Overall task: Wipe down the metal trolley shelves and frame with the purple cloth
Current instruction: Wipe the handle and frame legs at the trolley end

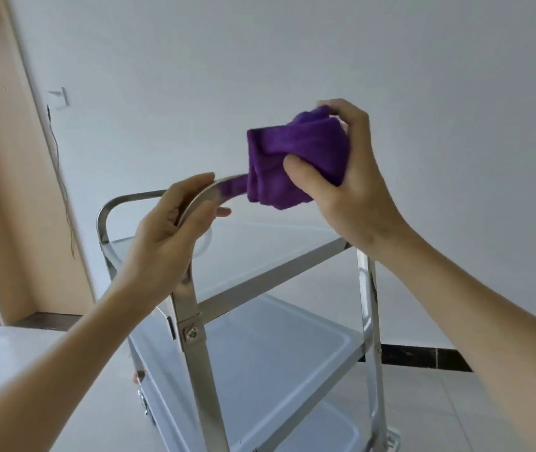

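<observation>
Your two bare forearms come in from the lower corners of the frame and meet near the middle. Your left hand is wrapped around the curved corner of the trolley handle bar, fingers over the top and thumb underneath, holding it firmly. Just to the right and a little higher, your right hand grips the bunched purple cloth, thumb pressed into its front and fingers closed behind it. The cloth is folded over the same bar, right beside your left fingertips, so it covers the metal at the centre of the frame. Below your hands the front upright carries a bolted bracket, and the shelves step down toward the bottom of the frame, each with a raised rim. Beyond the trolley lies a pale tiled floor with a dark skirting strip at the right. At the upper left stands a wooden door frame, with a thin wire hanging beside it on the white wall
</observation>
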Demonstrator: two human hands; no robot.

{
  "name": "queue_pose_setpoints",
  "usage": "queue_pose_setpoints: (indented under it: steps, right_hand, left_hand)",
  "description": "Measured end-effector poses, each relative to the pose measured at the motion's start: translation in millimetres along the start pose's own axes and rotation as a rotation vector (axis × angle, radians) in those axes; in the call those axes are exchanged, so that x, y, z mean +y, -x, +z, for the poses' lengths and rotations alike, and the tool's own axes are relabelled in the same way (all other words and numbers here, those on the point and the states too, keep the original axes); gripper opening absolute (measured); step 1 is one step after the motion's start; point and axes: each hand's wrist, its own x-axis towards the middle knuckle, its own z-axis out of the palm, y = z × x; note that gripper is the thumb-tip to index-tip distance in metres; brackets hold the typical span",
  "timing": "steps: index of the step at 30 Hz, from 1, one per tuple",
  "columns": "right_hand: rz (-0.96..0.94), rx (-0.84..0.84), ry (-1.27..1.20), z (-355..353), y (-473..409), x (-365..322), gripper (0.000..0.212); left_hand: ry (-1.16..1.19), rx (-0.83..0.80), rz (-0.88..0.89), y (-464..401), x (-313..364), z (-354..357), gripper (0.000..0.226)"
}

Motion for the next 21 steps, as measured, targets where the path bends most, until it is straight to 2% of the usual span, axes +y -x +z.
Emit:
queue_pose_setpoints:
  steps: [4, 6, 8, 12, 17, 21]
  right_hand:
    - [-0.257, -0.508, 0.567, 36, -41, 7, 0.062]
    - [-0.38, -0.653, 0.804, 59, -51, 11, 0.068]
    - [-0.411, -0.666, 0.867, 82, -55, 12, 0.067]
    - [-0.308, -0.624, 0.715, 97, -62, 22, 0.052]
    - [-0.095, -0.545, 0.745, 66, -72, 66, 0.053]
    - [0.134, -0.423, 0.632, 43, -73, 98, 0.053]
  left_hand:
    - [0.011, -0.007, 0.006, 1, -17, -33, 0.036]
    - [0.015, -0.01, 0.017, 1, -24, -46, 0.035]
    - [0.008, -0.009, 0.032, 2, -30, -57, 0.033]
    - [-0.019, 0.017, 0.04, 4, -37, -75, 0.035]
    - [-0.066, 0.074, 0.05, 8, -43, -97, 0.034]
    - [-0.073, 0.088, 0.045, 8, -52, -112, 0.035]
